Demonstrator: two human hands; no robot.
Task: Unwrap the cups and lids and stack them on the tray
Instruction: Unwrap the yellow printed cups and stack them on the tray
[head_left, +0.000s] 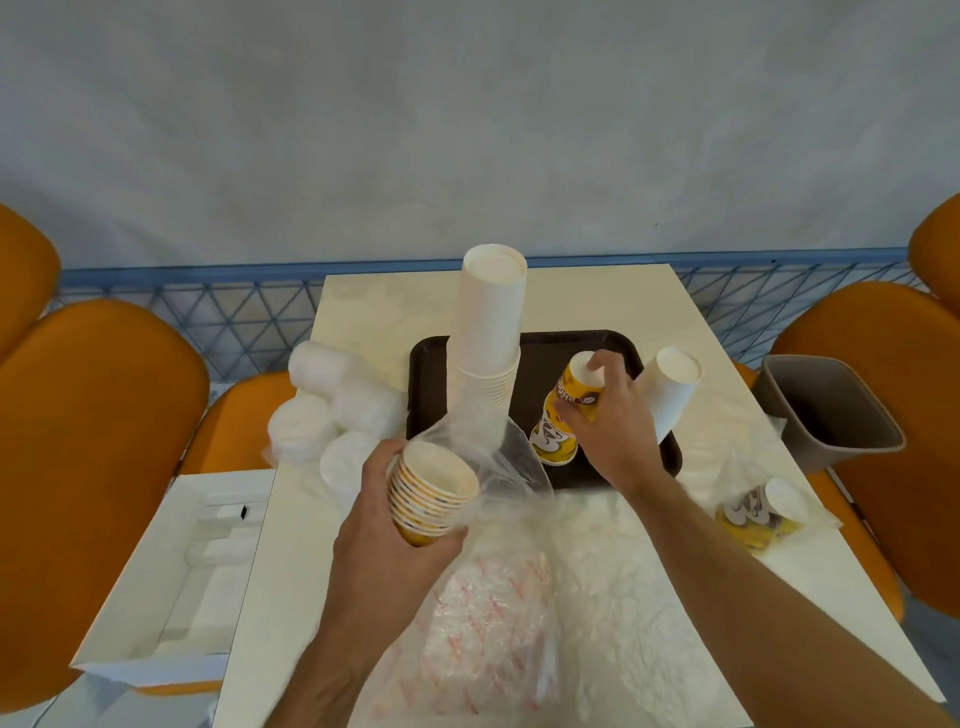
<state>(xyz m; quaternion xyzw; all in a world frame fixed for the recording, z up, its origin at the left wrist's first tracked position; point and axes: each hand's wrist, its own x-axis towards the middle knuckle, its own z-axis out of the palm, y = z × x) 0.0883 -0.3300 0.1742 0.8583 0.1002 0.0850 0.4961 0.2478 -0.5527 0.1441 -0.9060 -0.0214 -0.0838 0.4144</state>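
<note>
Right grip (605, 410) was curled round a yellow printed cup stack (563, 415), upside down on the dark tray (530, 358); left grip (395, 499) clutched a second yellow stack (434, 488), mouths up, over the tabletop (613, 306) just short of the tray. Danger, I'd say: the tall white cup stack (491, 338) stood right beside, and a knocked elbow or the loose plastic wrap (511, 467) dragging at its foot could topple it. The yellow stack was leaning too and could tip if let go carelessly. Count: two white cup stacks, the shorter (670, 389) at the tray's right edge; three yellow stacks, one still wrapped (763, 514); roughly four wrapped lid bundles (332, 405); one bin (831, 410).
</note>
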